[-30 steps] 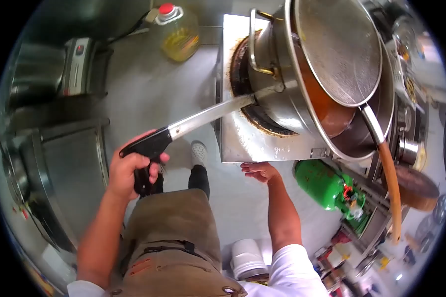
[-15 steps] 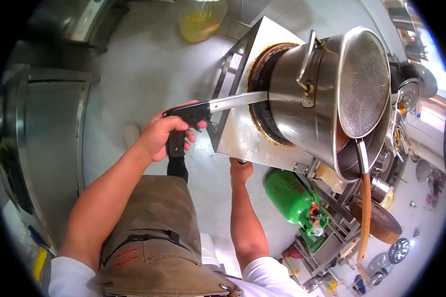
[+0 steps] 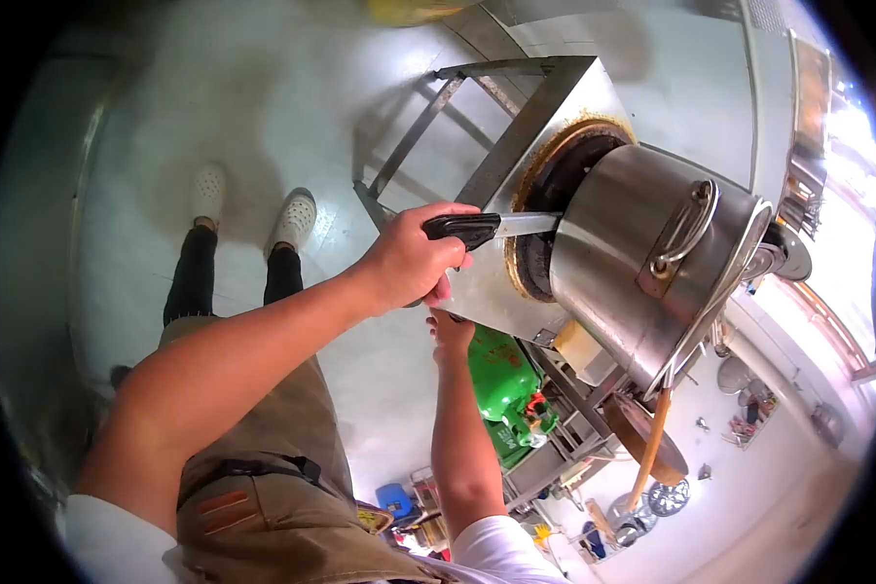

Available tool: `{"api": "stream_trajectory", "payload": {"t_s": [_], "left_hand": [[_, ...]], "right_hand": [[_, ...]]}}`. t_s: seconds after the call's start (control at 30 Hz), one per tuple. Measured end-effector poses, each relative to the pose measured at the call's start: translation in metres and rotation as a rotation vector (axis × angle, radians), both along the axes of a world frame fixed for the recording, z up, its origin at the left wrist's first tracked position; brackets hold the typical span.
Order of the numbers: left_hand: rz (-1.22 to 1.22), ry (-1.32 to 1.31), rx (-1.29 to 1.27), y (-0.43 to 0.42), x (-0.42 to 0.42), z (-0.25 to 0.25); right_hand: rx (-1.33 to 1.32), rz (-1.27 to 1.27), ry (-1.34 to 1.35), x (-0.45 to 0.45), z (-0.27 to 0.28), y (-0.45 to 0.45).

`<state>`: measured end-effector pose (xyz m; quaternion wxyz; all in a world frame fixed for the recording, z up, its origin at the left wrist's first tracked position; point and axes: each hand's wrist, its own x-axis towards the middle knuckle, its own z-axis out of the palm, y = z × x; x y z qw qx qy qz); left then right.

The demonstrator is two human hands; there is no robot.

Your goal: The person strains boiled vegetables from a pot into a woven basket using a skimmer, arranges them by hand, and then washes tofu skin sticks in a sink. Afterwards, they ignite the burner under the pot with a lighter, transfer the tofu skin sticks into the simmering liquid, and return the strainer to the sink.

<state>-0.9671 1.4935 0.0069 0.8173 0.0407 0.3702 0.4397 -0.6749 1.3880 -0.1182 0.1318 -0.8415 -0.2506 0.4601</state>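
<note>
My left hand (image 3: 414,255) is wrapped around the black handle of a gas lighter (image 3: 462,230). The lighter's flat metal barrel reaches under the stockpot (image 3: 633,253), its tip hidden at the burner (image 3: 530,268). My right hand (image 3: 453,331) is at the front edge of the low steel stove (image 3: 477,292); its fingers curl around something there, mostly hidden, possibly a control knob. The tall pot stands on the burner, with a wooden-handled strainer (image 3: 654,428) resting across its top. I can make out no flame.
A green gas cylinder (image 3: 501,384) stands beside the stove, near my right forearm. Beyond it are a metal rack (image 3: 555,443) and a round wooden board (image 3: 642,438). Pan lids (image 3: 669,496) are by the white wall. The stove's metal leg frame (image 3: 409,136) rises on the far side.
My view has shifted, showing the pot more from its side and my feet on the floor. The lighter stays in my left hand, its barrel now deeper under the pot. My right hand stays at the stove edge.
</note>
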Motion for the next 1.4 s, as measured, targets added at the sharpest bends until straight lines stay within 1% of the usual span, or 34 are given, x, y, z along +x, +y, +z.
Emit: {"api": "stream_trajectory", "payload": {"t_s": [0.03,0.1,0.17,0.23,0.27,0.33,0.37,0.4,0.47,0.53,0.57,0.6,0.63,0.7,0.73,0.77,0.83,0.87,0.93,0.97,1.03,1.1,1.17,1.23,1.27,1.3,1.37,1.4], "left_hand": [[0.002,-0.020,-0.018,-0.002,-0.006,-0.001],[-0.003,-0.068,-0.050,-0.008,-0.026,0.004],[0.000,-0.103,-0.074,-0.018,-0.065,0.008],[0.023,-0.089,-0.025,-0.039,-0.104,-0.003],[0.032,-0.090,-0.074,-0.047,-0.127,-0.004],[0.087,-0.056,-0.124,-0.064,-0.164,-0.009],[0.128,-0.028,-0.132,-0.073,-0.172,-0.013],[0.171,-0.049,-0.135,-0.078,-0.177,-0.016],[0.229,-0.054,-0.133,-0.078,-0.180,-0.021],[0.214,-0.110,-0.153,-0.077,-0.174,-0.025],[0.208,-0.137,-0.166,-0.076,-0.172,-0.028],[0.150,-0.211,-0.124,-0.075,-0.171,-0.031],[0.135,-0.193,-0.143,-0.074,-0.165,-0.031],[0.104,-0.162,-0.179,-0.067,-0.151,-0.026],[0.108,-0.215,-0.159,-0.066,-0.147,-0.027],[0.097,-0.206,-0.164,-0.065,-0.141,-0.027],[0.067,-0.183,-0.172,-0.062,-0.133,-0.024],[0.047,-0.201,-0.158,-0.061,-0.132,-0.024],[0.002,-0.195,-0.220,-0.053,-0.131,-0.022],[-0.021,-0.200,-0.254,-0.050,-0.128,-0.020],[-0.008,-0.216,-0.220,-0.046,-0.117,-0.025],[0.008,-0.254,-0.168,-0.042,-0.107,-0.031],[0.020,-0.278,-0.174,-0.040,-0.102,-0.032],[0.022,-0.273,-0.188,-0.038,-0.101,-0.032],[-0.011,-0.249,-0.168,-0.036,-0.101,-0.033],[-0.001,-0.240,-0.141,-0.035,-0.100,-0.036],[0.000,-0.251,-0.083,-0.033,-0.092,-0.040],[0.021,-0.246,-0.076,-0.032,-0.085,-0.040]], "right_hand": [[-0.084,-0.027,0.081,0.011,0.002,0.002],[-0.193,-0.078,0.521,0.043,-0.001,0.003],[-0.237,-0.120,0.911,0.053,-0.006,0.009],[-0.222,-0.175,1.237,0.046,-0.009,0.011],[-0.179,-0.196,1.259,0.034,-0.004,0.011],[-0.103,-0.267,1.404,0.017,-0.009,0.013],[-0.061,-0.316,1.461,0.018,-0.010,0.005],[-0.014,-0.332,1.523,0.031,-0.022,-0.004],[-0.017,-0.349,1.488,0.028,-0.017,-0.003],[-0.053,-0.359,1.419,0.024,-0.012,0.003],[-0.039,-0.311,1.246,0.031,-0.014,-0.001],[-0.027,-0.261,1.075,0.041,-0.017,-0.007],[-0.016,-0.210,0.902,0.048,-0.018,-0.010],[0.115,-0.123,0.194,0.003,-0.006,-0.003],[0.178,-0.075,-0.162,-0.016,-0.004,-0.004],[0.289,-0.039,-0.227,-0.012,-0.016,-0.015],[0.393,-0.069,-0.343,-0.010,-0.028,-0.024],[0.383,-0.019,-0.329,-0.010,-0.030,-0.021],[0.357,0.082,-0.302,-0.010,-0.028,-0.018],[0.320,0.006,-0.249,-0.009,-0.026,-0.019],[0.248,-0.136,-0.145,-0.006,-0.022,-0.017],[0.143,-0.224,0.419,0.004,-0.005,-0.011],[0.052,-0.316,0.945,0.015,-0.001,-0.007],[-0.024,-0.404,1.443,0.029,-0.016,-0.005],[-0.064,-0.443,1.442,0.014,-0.007,0.006],[-0.066,-0.435,1.480,0.019,-0.011,0.004],[-0.031,-0.365,1.252,0.013,-0.005,0.007],[0.011,-0.303,0.935,0.023,-0.007,-0.003]]}}
